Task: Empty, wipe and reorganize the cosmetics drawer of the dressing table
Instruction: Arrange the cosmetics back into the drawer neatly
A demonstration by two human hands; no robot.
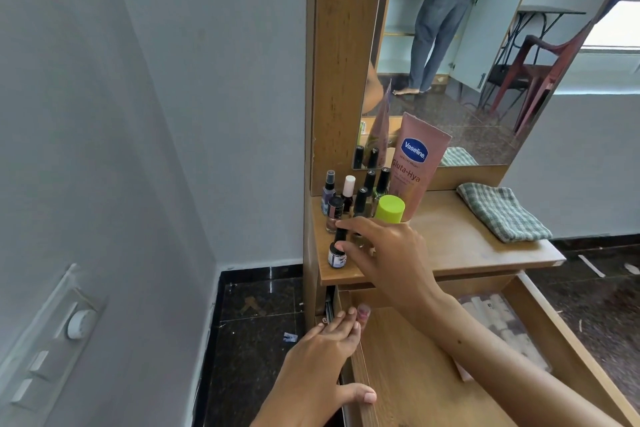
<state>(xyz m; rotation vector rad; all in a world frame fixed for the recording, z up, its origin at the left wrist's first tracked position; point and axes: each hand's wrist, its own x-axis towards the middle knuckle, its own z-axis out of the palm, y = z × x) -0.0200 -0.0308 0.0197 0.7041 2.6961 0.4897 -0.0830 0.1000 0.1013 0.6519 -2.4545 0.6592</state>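
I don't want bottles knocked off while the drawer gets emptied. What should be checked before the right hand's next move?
1. Right hand pinches the nail polish bottle securely: cannot tell, only fingertips touch it.
2. Bottle stands upright on the tabletop: ok.
3. Bottle clear of the front edge: not ok, it sits close.
4. Neighbouring bottles upright: ok.
5. Left hand steadies the open drawer: ok, it rests on the side rim.
6. Checked cloth ready for wiping: ok.
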